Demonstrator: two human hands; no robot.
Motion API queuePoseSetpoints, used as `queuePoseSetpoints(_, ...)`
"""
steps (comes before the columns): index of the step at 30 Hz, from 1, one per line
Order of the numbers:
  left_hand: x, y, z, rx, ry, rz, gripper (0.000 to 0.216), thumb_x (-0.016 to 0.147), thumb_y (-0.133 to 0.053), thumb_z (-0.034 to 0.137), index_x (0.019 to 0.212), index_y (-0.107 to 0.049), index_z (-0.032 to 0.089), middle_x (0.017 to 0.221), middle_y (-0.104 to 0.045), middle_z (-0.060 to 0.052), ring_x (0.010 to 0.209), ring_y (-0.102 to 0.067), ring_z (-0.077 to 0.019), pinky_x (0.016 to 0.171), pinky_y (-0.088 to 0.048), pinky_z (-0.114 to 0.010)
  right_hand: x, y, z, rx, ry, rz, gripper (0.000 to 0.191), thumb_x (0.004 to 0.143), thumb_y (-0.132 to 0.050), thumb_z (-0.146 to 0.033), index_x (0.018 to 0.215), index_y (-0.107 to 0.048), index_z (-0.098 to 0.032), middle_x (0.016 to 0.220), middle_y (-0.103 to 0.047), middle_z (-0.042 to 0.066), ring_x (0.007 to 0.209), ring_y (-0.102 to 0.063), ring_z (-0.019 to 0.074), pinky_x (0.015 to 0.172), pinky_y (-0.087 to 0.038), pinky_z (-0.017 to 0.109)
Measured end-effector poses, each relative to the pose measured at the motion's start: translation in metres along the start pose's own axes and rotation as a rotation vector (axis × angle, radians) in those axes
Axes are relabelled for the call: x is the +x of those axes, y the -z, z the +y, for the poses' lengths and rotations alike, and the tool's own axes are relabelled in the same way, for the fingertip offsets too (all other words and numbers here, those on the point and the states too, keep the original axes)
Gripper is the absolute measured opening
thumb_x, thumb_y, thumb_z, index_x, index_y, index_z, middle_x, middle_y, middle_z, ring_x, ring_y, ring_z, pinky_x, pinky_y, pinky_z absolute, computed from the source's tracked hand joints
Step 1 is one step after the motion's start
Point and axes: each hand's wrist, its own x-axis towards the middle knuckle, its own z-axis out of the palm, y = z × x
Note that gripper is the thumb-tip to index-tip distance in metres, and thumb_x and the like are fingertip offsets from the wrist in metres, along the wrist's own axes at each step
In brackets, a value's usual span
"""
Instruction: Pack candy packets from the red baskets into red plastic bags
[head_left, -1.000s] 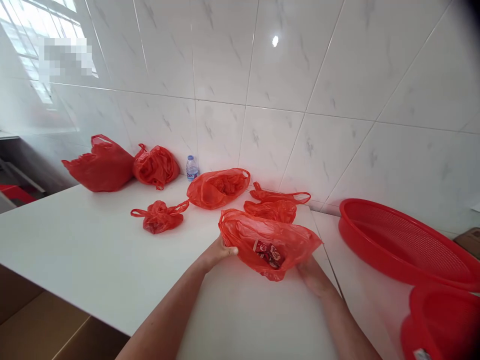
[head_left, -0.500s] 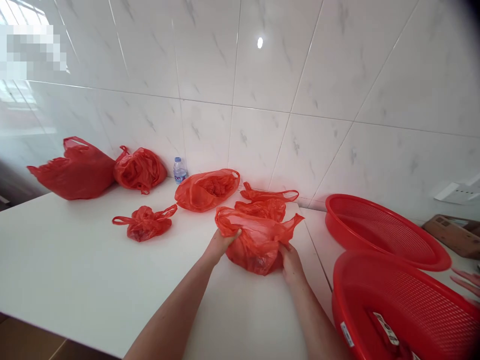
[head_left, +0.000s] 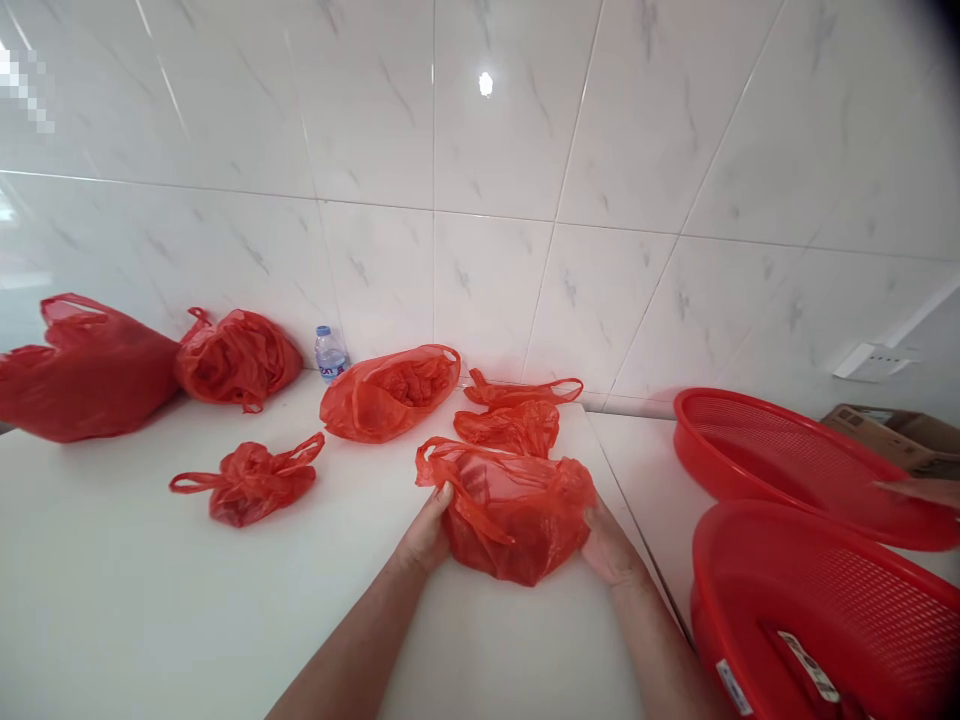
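A thin red plastic bag (head_left: 510,515) with dark contents lies on the white table (head_left: 150,620) in front of me. My left hand (head_left: 424,535) presses against its left side, thumb up on the plastic, fingers curled round the bag. My right hand (head_left: 611,548) cups its right side, fingers tucked under the plastic. Both hands grip the bag between them.
Several other red bags lie behind: a small knotted one (head_left: 251,482), an open one (head_left: 386,392), a flat one (head_left: 514,415), two big ones (head_left: 232,358) at the left wall. A small water bottle (head_left: 328,353) stands by the tiles. Two red mesh baskets (head_left: 817,620) sit at right; another person's fingers (head_left: 919,490) show there.
The view has swung right. My hands have squeezed the bag from a wide open shape into a tighter bundle and drawn it slightly nearer. The near basket has come further into view.
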Motion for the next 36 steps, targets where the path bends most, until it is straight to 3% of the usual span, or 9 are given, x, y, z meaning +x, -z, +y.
queuePoseSetpoints(4,0.003,0.0,0.002,-0.013,0.057,-0.048,0.056,0.071,-0.069,0.049,0.114,-0.058,0.015,0.115,-0.064,-0.015,0.117,-0.052,-0.0346,0.104,-0.036,-0.051,0.002,-0.008,0.005,-0.084,-0.106,-0.091,0.066,0.063,-0.077,-0.045,0.122,-0.056,-0.024,0.12,-0.062,0.01,0.113,-0.055,0.0292,0.093,-0.044,0.043)
queuePoseSetpoints(7,0.007,0.001,0.003,-0.031,0.075,-0.037,0.052,0.07,-0.072,0.043,0.112,-0.058,0.015,0.11,-0.066,-0.014,0.113,-0.056,-0.0334,0.103,-0.038,-0.049,0.008,-0.006,0.017,-0.101,-0.201,0.058,0.041,0.066,-0.076,-0.042,0.099,-0.068,-0.019,0.099,-0.07,0.01,0.096,-0.064,0.0283,0.091,-0.045,0.044)
queuePoseSetpoints(11,0.009,0.0,0.002,-0.033,0.124,0.028,0.037,0.074,-0.071,0.032,0.105,-0.06,0.015,0.104,-0.069,-0.012,0.109,-0.06,-0.0295,0.101,-0.04,-0.045,0.014,0.006,0.025,0.162,-0.218,0.294,0.03,0.068,-0.075,-0.042,0.086,-0.07,-0.019,0.085,-0.072,0.007,0.087,-0.066,0.0267,0.085,-0.048,0.042)
queuePoseSetpoints(15,0.012,-0.004,0.002,-0.038,0.133,0.156,0.027,0.081,-0.064,0.032,0.101,-0.06,0.015,0.102,-0.07,-0.011,0.106,-0.062,-0.0266,0.098,-0.044,-0.041,0.017,0.015,0.022,0.394,-0.179,0.291,0.029,0.073,-0.069,-0.044,0.094,-0.069,-0.022,0.094,-0.071,0.006,0.094,-0.064,0.024,0.083,-0.049,0.037)
queuePoseSetpoints(18,0.013,-0.005,0.003,-0.056,0.1,0.203,0.028,0.081,-0.064,0.031,0.103,-0.059,0.015,0.1,-0.07,-0.011,0.103,-0.063,-0.0258,0.097,-0.046,-0.04,0.017,0.013,0.02,0.501,-0.185,0.275,0.022,0.075,-0.068,-0.038,0.091,-0.067,-0.023,0.089,-0.071,0.002,0.08,-0.064,0.0183,0.071,-0.051,0.031)
queuePoseSetpoints(21,0.01,-0.007,0.002,-0.08,0.09,0.166,0.028,0.081,-0.064,0.03,0.104,-0.058,0.015,0.1,-0.07,-0.011,0.102,-0.064,-0.0255,0.095,-0.046,-0.039,0.016,0.006,0.02,0.607,-0.185,0.233,0.01,0.075,-0.07,-0.03,0.073,-0.062,-0.023,0.061,-0.061,-0.004,0.053,-0.054,0.0102,0.054,-0.046,0.024)
queuePoseSetpoints(24,0.006,-0.008,0.0,-0.106,0.1,0.103,0.026,0.082,-0.063,0.03,0.102,-0.058,0.014,0.099,-0.069,-0.01,0.1,-0.065,-0.0252,0.094,-0.047,-0.038,0.014,-0.003,0.021,0.686,-0.212,0.216,0.022,0.076,-0.068,-0.034,0.064,-0.055,-0.021,0.042,-0.036,-0.009,0.039,-0.034,0.0061,0.044,-0.036,0.02)
queuePoseSetpoints(29,0.004,-0.008,-0.003,-0.129,0.11,0.079,0.021,0.08,-0.065,0.032,0.093,-0.057,0.016,0.088,-0.069,-0.006,0.088,-0.067,-0.0221,0.088,-0.049,-0.035,0.01,-0.011,0.026,0.643,-0.184,0.122,0.032,0.076,-0.063,-0.053,0.085,-0.061,-0.022,0.057,-0.045,-0.006,0.051,-0.043,0.0082,0.05,-0.038,0.022)
queuePoseSetpoints(36,0.006,-0.01,-0.003,-0.04,0.067,0.119,0.023,0.074,-0.072,0.028,0.088,-0.055,0.018,0.07,-0.065,0.001,0.056,-0.061,-0.0118,0.073,-0.051,-0.03,0.01,-0.013,0.036,0.38,-0.276,0.078,0.016,0.073,-0.073,-0.031,0.079,-0.064,-0.018,0.079,-0.064,0.002,0.077,-0.059,0.0149,0.076,-0.044,0.03)
